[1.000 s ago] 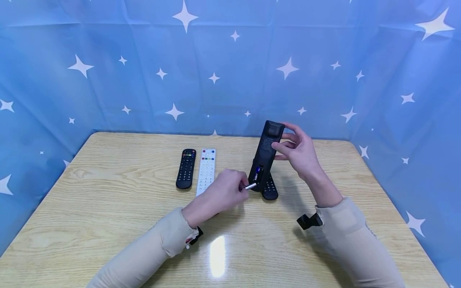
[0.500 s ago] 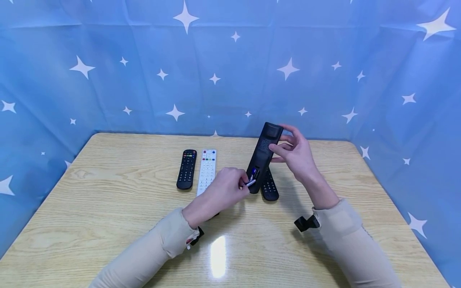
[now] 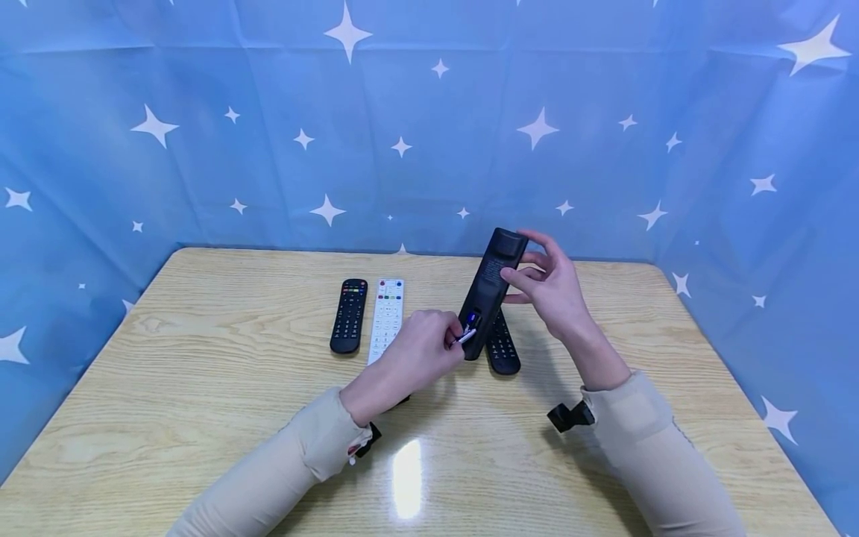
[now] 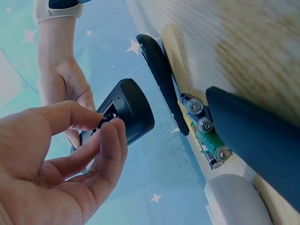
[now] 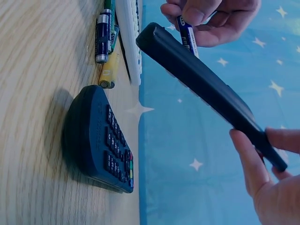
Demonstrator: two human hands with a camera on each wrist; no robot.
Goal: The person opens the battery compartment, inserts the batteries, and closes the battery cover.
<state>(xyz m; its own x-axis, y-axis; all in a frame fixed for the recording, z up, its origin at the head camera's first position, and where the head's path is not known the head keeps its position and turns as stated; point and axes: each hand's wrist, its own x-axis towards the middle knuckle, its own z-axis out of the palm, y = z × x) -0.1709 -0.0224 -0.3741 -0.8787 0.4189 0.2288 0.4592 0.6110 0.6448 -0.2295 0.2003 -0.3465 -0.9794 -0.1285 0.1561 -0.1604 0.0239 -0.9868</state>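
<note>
My right hand [image 3: 553, 287] grips a black remote control [image 3: 495, 272] by its upper end, tilted above the table with its back toward the head camera. In its lower back the battery compartment [image 3: 473, 319] is uncovered, and something blue shows inside. My left hand [image 3: 421, 350] pinches a battery [image 5: 187, 35] between thumb and fingers, slanted at the lower end of that compartment. How far the battery sits inside is hidden by the fingers in the left wrist view.
On the wooden table [image 3: 221, 388] lie a black remote [image 3: 349, 317], a white remote [image 3: 386, 317] and another black remote [image 3: 503, 347] below the held one. Several loose batteries [image 4: 212, 139] sit near the white remote, including a yellow battery [image 5: 108, 72]. A starry blue cloth [image 3: 429, 179] hangs behind.
The held remote has shifted slightly left and its lower end has dropped a little. The battery in my left hand has come from beside the compartment to its lower end.
</note>
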